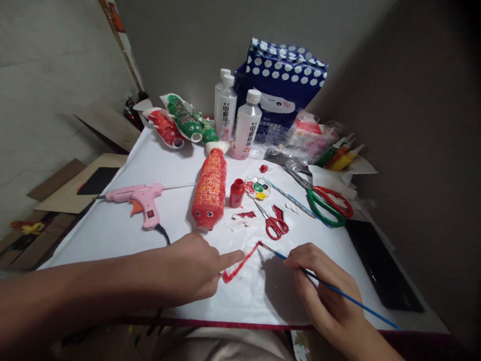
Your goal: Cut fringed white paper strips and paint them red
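My right hand grips a blue paintbrush, its fingers closed round the handle. The red-wet tip touches the upper corner of a small white cutout with a red painted edge. My left hand has its index finger stretched out onto that cutout, pressing it to the table; the other fingers are curled under and partly hidden. Beyond the hands lies a red and orange fish figure with eyes. Beside it stand an open red paint jar and a flower-shaped palette with several colours.
Small red scissors, larger scissors and another brush lie right of centre. A pink glue gun is at left. Bottles, a blue bag and more fish figures line the back. A black slab lies right.
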A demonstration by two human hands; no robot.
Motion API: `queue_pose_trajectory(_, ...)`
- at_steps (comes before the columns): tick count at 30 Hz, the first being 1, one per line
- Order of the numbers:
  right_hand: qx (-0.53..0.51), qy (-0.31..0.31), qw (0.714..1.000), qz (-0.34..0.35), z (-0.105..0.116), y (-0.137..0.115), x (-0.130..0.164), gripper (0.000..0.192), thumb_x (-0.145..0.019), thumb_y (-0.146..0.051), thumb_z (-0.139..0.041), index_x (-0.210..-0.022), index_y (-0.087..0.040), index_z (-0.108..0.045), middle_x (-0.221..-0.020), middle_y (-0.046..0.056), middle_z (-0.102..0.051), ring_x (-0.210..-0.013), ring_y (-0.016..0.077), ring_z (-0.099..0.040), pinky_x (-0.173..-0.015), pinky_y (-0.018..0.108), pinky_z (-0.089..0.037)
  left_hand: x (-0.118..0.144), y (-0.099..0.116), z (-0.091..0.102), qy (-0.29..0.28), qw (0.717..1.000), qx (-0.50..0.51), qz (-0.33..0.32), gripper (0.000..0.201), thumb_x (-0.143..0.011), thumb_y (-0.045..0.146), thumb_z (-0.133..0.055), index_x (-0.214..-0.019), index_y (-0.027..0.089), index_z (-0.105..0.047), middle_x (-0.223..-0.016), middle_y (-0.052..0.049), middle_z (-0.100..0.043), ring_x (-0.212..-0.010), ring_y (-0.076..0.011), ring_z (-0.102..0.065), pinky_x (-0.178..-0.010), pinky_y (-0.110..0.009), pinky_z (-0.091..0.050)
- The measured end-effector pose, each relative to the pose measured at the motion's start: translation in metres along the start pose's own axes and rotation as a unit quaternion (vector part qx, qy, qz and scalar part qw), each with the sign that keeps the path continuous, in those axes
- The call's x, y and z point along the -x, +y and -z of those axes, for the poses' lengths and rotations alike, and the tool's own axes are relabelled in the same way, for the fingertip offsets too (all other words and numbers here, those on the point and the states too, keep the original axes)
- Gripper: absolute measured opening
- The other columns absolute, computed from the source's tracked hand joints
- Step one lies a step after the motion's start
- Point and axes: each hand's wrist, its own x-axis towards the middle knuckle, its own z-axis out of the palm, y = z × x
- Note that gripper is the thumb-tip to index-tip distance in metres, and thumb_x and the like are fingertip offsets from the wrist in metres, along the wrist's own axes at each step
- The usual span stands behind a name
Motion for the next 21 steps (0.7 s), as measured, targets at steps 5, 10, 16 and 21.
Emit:
queue_pose_trajectory(5,0.015,0.012,1.0,-0.014,0.0002,-0.0004,-0.0013,0.02,-0.087,-0.002,-0.047,-0.097,-0.018,-0.055,-0.086,0.006,-0.056,-0.079,0.0189,-0.054,-0.068,0.033,-0.044,-0.0015,-0.0002,0.0006,0.003,1.0,0.006,0.0,0.063,-0.085,0.021,-0.048,-0.147,0.024,-0.035,-0.081,-0.006,-0.072,-0.067,-0.023,-0.066,-0.059,-0.03,-0.043)
queue_pose_trajectory(10,0.005,-0.004,1.0,-0.007,0.0007,-0.0002,-0.0011,0.022,-0.086,-0.002,-0.048,-0.098,-0.018,-0.055,-0.087,0.006,-0.056,-0.08,0.0194,-0.054,-0.069,0.034,-0.044,0.0013,0.0005,0.0015,0.021,1.0,0.022,0.002,0.064,-0.085,0.021,-0.049,-0.147,0.025,-0.035,-0.083,-0.007,-0.072,-0.071,-0.025,-0.066,-0.064,-0.034,-0.048)
queue_pose_trajectory(16,0.008,-0.006,1.0,0.003,0.001,0.0008,-0.0004,0.023,-0.084,-0.002,-0.049,-0.099,-0.018,-0.056,-0.087,0.007,-0.057,-0.081,0.0212,-0.056,-0.07,0.034,-0.046,0.0044,0.0021,0.0018,0.026,0.998,0.06,0.015,0.065,-0.086,0.032,-0.055,-0.147,0.026,-0.035,-0.09,-0.01,-0.073,-0.081,-0.0291,-0.068,-0.072,-0.04,-0.051)
queue_pose_trajectory(21,0.075,0.03,0.996,0.037,0.0091,0.0017,-0.0016,0.03,-0.086,-0.001,-0.047,-0.107,-0.019,-0.058,-0.092,0.009,-0.059,-0.084,0.0212,-0.058,-0.069,0.033,-0.047,0.0025,0.0004,-0.002,0.034,0.998,0.056,0.004,0.065,-0.088,0.045,-0.056,-0.147,0.025,-0.036,-0.089,-0.01,-0.074,-0.079,-0.0309,-0.069,-0.069,-0.04,-0.05)
